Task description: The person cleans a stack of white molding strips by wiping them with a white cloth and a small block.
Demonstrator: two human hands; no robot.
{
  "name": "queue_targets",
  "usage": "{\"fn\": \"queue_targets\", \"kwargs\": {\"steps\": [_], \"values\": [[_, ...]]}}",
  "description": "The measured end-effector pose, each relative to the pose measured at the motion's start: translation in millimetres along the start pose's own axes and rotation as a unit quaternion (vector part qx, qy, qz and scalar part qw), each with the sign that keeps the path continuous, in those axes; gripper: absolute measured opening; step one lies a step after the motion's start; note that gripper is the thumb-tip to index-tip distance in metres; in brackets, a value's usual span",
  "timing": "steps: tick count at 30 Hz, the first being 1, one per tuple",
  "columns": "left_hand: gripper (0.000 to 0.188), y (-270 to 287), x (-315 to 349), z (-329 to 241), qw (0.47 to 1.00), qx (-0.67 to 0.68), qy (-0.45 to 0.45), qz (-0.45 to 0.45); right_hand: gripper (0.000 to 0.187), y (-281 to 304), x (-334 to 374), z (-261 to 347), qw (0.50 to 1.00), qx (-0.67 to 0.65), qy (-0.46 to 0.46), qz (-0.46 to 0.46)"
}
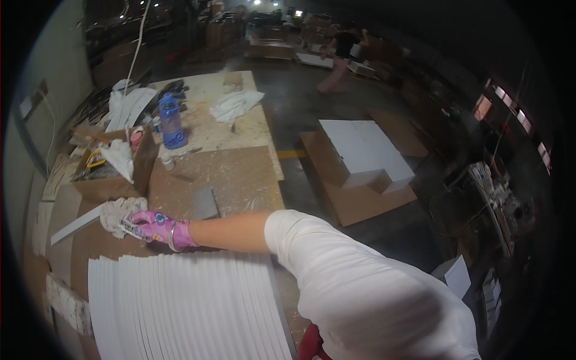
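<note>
1 rag (119, 215) is touched by R hand (157, 229); grip can't be told. L hand isn't seen. Prob. rag's being fetched; tight pinch needed next.

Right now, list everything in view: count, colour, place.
Workbench: one, brown and cream, left
Thin strips: many, white, bench front
Crumpled cloth: one, cream, bench left
Box: one, brown, bench left
Clutter: uncounted, mixed, in box
Bottle: one, blue, right of box
Block: one, grey, bench middle
Loose sheet: one, white, bench's far end
Boxy piece: one, white, right of bench
Person: one, dark top, far back
Sleeve: one, white, lower right
Right hand: one, purple glove, on crumpled cloth
</note>
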State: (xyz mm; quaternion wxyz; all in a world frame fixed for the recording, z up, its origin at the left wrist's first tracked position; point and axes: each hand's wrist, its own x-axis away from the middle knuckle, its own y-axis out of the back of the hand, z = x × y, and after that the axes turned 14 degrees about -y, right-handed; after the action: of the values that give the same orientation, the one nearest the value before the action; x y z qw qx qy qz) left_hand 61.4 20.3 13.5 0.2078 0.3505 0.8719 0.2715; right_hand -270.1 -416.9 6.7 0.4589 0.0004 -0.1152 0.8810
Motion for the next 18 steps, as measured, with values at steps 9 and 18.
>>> {"fn": "queue_targets", "kwargs": {"steps": [9, 18], "values": [[0.051, -42.8, -22.2, -45.7, 0.998, 0.005, -0.043, 0.049, 0.031, 17.4, 52.4, 16.0, 0.998, -0.067, -0.015, 0.004], [0.051, -83.8, -39.5, -71.4, 0.993, 0.014, -0.079, 0.091, 0.029, -12.8, 93.4, 4.4, 0.99, -0.087, -0.113, -0.018]]}}
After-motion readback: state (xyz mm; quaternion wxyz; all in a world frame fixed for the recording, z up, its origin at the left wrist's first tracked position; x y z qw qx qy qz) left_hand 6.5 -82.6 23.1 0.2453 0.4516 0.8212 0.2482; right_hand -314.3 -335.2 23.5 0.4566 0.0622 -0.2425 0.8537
